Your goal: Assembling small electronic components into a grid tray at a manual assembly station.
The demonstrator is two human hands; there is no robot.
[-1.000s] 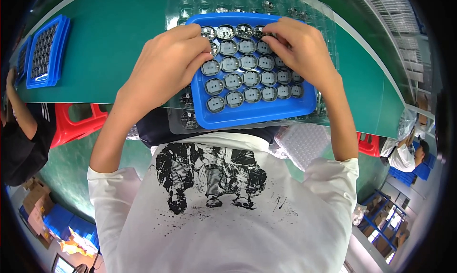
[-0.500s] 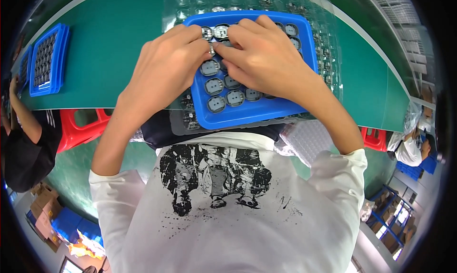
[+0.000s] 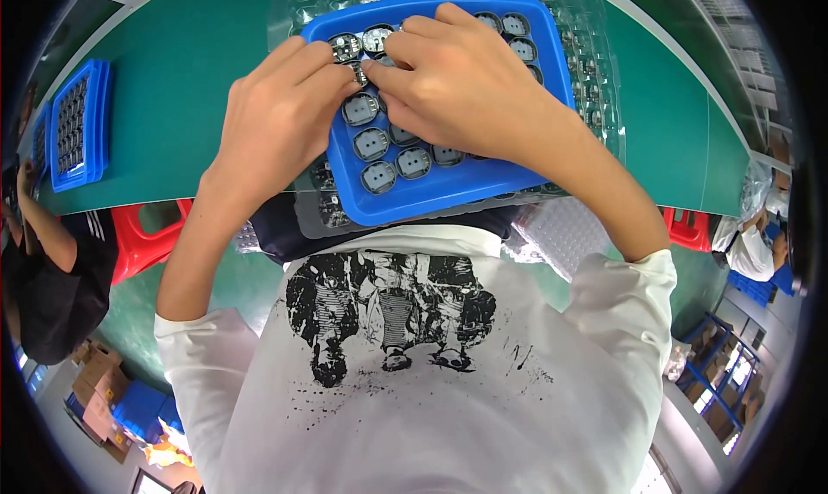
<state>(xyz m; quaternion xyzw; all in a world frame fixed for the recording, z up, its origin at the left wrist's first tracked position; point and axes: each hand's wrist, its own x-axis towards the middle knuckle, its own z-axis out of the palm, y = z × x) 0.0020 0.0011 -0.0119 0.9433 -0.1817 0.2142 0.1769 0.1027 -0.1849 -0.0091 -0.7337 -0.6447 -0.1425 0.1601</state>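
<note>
- Blue shallow plastic trays, stacked: well left of the landmark, the blue rectangular plastic work tray.
- Left hand: over work tray's left rim, fingers bent in; grip cannot be told.
- Silver-and-black rounded part: work tray's upper-left area, right of left fingertips, left of right fingertips, both close; neither hand clearly nearer. Long axis covered.
- Right hand: across work tray's middle, pointing left, fingers curled; grip hidden.
- Clear moulded plastic sheet: shows past work tray's right rim.
</note>
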